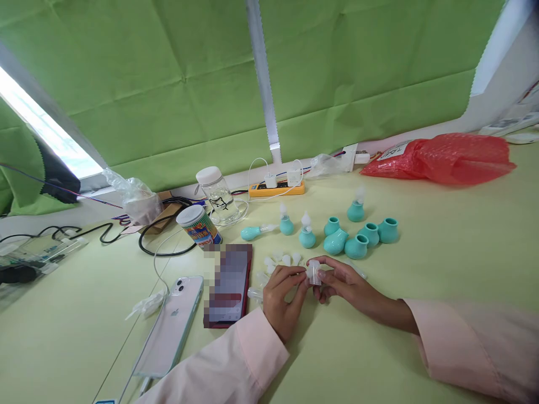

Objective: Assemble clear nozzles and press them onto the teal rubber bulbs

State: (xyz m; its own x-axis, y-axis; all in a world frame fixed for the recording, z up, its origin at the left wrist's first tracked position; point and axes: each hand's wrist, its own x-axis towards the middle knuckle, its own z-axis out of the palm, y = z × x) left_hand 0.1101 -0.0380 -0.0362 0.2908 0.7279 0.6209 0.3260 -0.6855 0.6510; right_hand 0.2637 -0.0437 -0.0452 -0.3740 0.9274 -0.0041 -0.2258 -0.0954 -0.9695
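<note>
Between the thumb and fingers of my right hand [337, 280] is a short, clear plastic tube [314, 272]. My left hand [286, 294] is closed in a pinch at the tube's left end; what lies between its fingertips is too small to make out. Just behind my left hand lie several small white tips [287, 260] and a few clear tubes [255, 294]. Another clear piece [357, 269] lies partly hidden behind my right hand. Farther back stand several open teal squeeze bulbs [356, 247]. Some bulbs [307, 237] carry clear tubes with white tips, and one such bulb [250, 233] lies on its side.
To the left lie a red-edged phone [236, 280] and a pale phone [170, 325] with a cable. Behind them are a printed canister [200, 227], a clear jar [221, 199] and a yellow power strip [277, 190]. A red plastic bag [442, 158] lies at the back right.
</note>
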